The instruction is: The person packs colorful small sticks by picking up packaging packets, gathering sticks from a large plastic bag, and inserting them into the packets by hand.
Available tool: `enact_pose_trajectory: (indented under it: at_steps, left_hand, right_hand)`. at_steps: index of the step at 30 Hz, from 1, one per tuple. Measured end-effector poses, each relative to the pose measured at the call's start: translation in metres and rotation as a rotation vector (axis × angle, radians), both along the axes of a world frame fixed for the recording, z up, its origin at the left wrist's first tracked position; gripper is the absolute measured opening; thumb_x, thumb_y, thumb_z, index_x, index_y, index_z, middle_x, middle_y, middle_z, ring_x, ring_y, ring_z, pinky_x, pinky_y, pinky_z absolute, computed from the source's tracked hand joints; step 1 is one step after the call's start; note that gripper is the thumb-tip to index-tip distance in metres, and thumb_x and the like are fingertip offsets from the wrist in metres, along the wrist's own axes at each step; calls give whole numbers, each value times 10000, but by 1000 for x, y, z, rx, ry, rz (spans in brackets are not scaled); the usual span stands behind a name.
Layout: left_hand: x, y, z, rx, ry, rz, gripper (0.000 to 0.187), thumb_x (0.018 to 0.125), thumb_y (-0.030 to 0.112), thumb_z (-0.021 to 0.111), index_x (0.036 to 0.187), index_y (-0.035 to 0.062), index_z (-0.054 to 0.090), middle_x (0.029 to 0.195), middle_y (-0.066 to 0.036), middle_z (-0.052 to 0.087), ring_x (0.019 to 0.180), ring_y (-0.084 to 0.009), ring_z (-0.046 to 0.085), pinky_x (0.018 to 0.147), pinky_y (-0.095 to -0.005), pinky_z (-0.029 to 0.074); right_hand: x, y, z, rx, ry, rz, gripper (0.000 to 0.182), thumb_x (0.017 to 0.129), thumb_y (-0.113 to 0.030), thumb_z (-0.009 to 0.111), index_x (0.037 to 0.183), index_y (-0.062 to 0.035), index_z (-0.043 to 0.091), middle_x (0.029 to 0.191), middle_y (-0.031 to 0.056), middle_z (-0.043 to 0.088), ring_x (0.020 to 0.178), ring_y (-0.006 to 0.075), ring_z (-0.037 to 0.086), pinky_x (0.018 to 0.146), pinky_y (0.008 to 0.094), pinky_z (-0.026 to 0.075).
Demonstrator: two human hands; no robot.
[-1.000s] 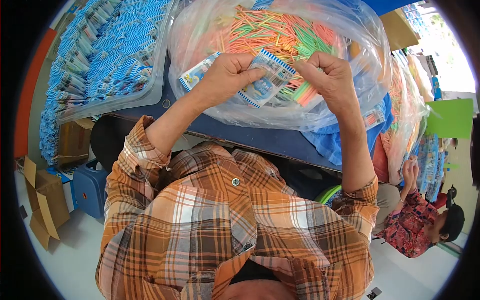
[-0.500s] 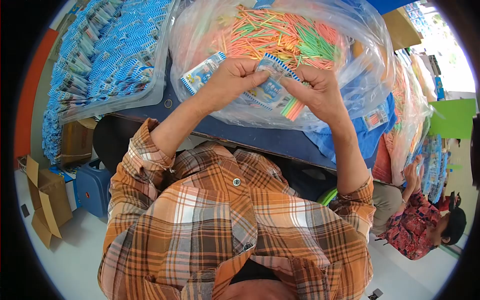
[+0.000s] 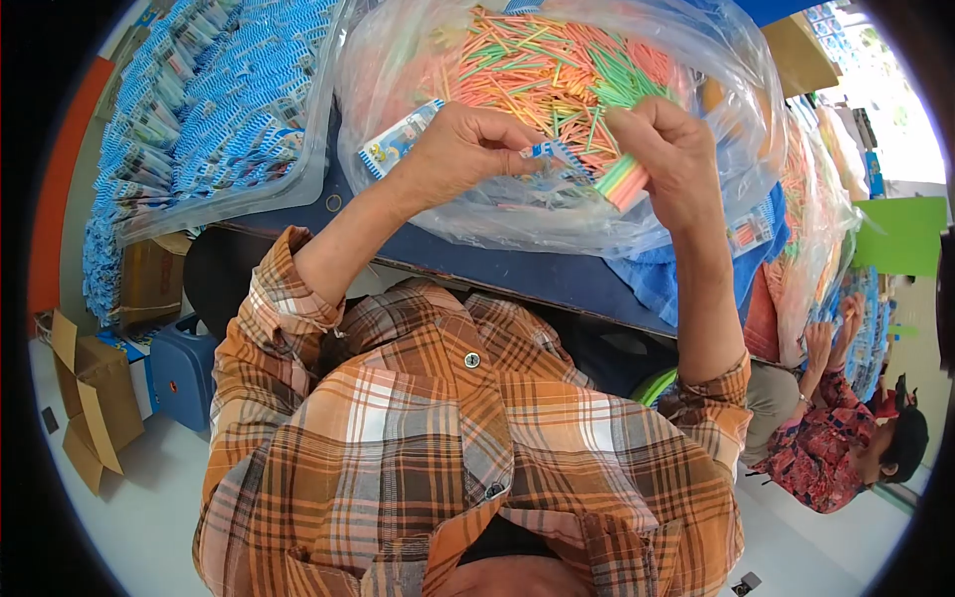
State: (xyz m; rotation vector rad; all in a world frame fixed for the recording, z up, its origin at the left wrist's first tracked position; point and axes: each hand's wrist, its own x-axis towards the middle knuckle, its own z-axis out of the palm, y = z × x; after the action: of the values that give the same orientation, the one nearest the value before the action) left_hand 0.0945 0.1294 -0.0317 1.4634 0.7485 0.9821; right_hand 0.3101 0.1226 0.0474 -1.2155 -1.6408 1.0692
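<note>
Between the fingertips of my left hand (image 3: 463, 149) is a small blue-and-white printed packet (image 3: 557, 157), tilted so that mostly its striped edge shows. My right hand (image 3: 671, 159) is closed round a small bundle of pink, yellow and green sticks (image 3: 624, 183), just right of the packet and apart from it. Under both hands lies a large clear plastic bag (image 3: 477, 214) full of loose coloured sticks (image 3: 547, 65). Another blue-and-white packet (image 3: 398, 137) rests on the bag, partly behind my left hand.
A clear tub (image 3: 323, 149) heaped with blue packets (image 3: 239, 99) stands on the left of the blue table (image 3: 477, 269). A blue cloth (image 3: 652, 284) lies at right. Another person (image 3: 821, 438) sits at far right. Open carton (image 3: 104, 398) on the floor.
My right hand has moved right and slightly up with the sticks, away from the packet. The packet, held by both hands before, is now in my left hand alone and has turned edge-on.
</note>
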Motion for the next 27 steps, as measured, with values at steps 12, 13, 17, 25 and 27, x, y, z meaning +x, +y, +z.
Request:
enact_pose_trajectory:
  at_steps: [12, 13, 17, 25, 27]
  left_hand:
    - [2, 10, -15, 11, 75, -162, 130, 770, 99, 751, 851, 4, 711, 779, -6, 647, 707, -67, 550, 637, -228, 442]
    - [0, 9, -11, -10, 95, -169, 135, 771, 106, 753, 856, 8, 714, 753, 8, 630, 689, -62, 534, 620, -229, 430]
    - [2, 4, -4, -94, 56, -134, 159, 797, 148, 747, 869, 10, 720, 696, 42, 581, 648, -45, 477, 567, -232, 386]
    - [17, -1, -11, -99, -5, -46, 215, 850, 209, 710, 885, -3, 715, 685, 38, 582, 643, -39, 455, 557, -231, 377]
    - [23, -4, -10, -89, 28, 1, 221, 864, 214, 693, 890, -5, 714, 687, 31, 587, 651, -46, 468, 566, -236, 385]
  right_hand:
    - [-11, 21, -10, 304, -272, 58, 339, 832, -221, 705, 605, -32, 538, 515, -22, 446, 448, 53, 397, 416, 250, 310]
    - [-13, 20, -12, 413, -323, 43, 325, 831, -217, 703, 616, -27, 549, 518, -2, 467, 441, 75, 424, 420, 262, 332]
    - [-18, 11, -8, 375, -317, 131, 273, 833, -218, 696, 673, -22, 593, 562, 68, 536, 469, 174, 521, 455, 309, 405]
    - [-9, 8, -16, 622, -495, 39, 276, 833, -248, 703, 718, -22, 592, 572, 81, 547, 477, 224, 523, 477, 329, 429]
    - [-6, 3, -15, 542, -418, 12, 270, 817, -252, 719, 760, -17, 601, 595, 81, 565, 507, 229, 544, 498, 324, 447]
